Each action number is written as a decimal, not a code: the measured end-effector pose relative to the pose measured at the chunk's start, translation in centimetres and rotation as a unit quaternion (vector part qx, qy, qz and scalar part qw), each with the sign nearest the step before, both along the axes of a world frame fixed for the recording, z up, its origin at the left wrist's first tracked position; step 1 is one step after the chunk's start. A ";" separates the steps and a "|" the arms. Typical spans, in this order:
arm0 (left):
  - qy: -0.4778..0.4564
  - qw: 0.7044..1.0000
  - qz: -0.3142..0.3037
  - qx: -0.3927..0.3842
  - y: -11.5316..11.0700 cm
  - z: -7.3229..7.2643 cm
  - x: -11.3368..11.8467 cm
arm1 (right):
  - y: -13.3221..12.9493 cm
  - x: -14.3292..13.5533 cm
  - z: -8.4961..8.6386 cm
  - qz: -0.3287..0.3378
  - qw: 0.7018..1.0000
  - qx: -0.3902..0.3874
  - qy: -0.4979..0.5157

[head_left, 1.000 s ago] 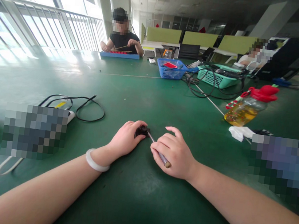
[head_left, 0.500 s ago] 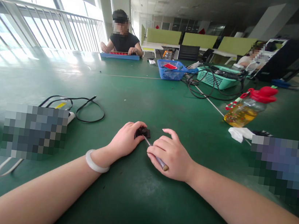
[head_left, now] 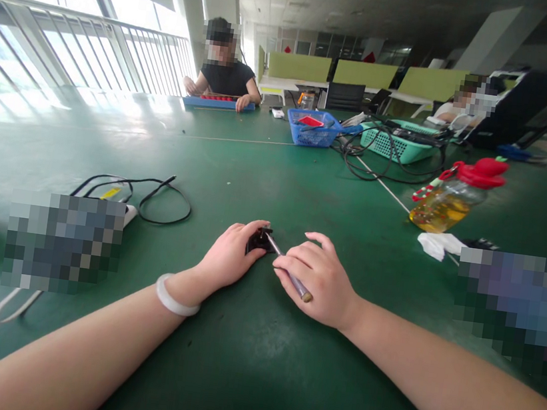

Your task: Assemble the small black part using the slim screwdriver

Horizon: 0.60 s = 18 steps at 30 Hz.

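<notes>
On the green table (head_left: 252, 364), my left hand (head_left: 231, 253) is closed on a small black object (head_left: 261, 238), its thumb and forefinger around it. A white bracelet circles my left wrist. My right hand (head_left: 317, 275) pinches a thin brush-like tool (head_left: 297, 284) with a metallic shaft and a tan end. The far tip of this tool touches or nearly touches the black object. Much of the black object is hidden by my left fingers, and its details are too small to tell.
A blurred-out device (head_left: 67, 238) with a black cable (head_left: 166, 201) lies left. Farther back are a blue basket (head_left: 313, 129), a green basket (head_left: 400, 144) and a red-capped bottle (head_left: 448, 201). A person (head_left: 225, 71) sits across the table.
My right hand has shifted slightly up and right, and the tool tip now sits higher on the black object. My left hand has barely moved. The person opposite has lowered one hand.
</notes>
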<state>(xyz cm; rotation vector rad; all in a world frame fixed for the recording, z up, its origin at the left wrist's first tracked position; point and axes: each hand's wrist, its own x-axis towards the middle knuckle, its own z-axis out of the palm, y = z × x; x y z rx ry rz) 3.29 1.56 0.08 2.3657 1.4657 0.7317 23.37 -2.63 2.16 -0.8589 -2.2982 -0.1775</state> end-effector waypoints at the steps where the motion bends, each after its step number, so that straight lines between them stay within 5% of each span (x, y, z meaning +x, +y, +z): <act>1: 0.002 1.000 0.002 -0.001 0.0 0.0 0.0 | 0.0 0.0 -0.1 -0.004 1.000 0.000 0.000; 9: 0.019 1.000 -0.001 -0.011 0.1 0.0 0.0 | 0.7 0.1 -0.4 -0.041 0.997 -0.050 0.033; 18: 0.016 1.000 -0.011 -0.025 -0.5 1.0 0.1 | 1.6 0.7 -0.4 -0.075 0.969 -0.104 0.213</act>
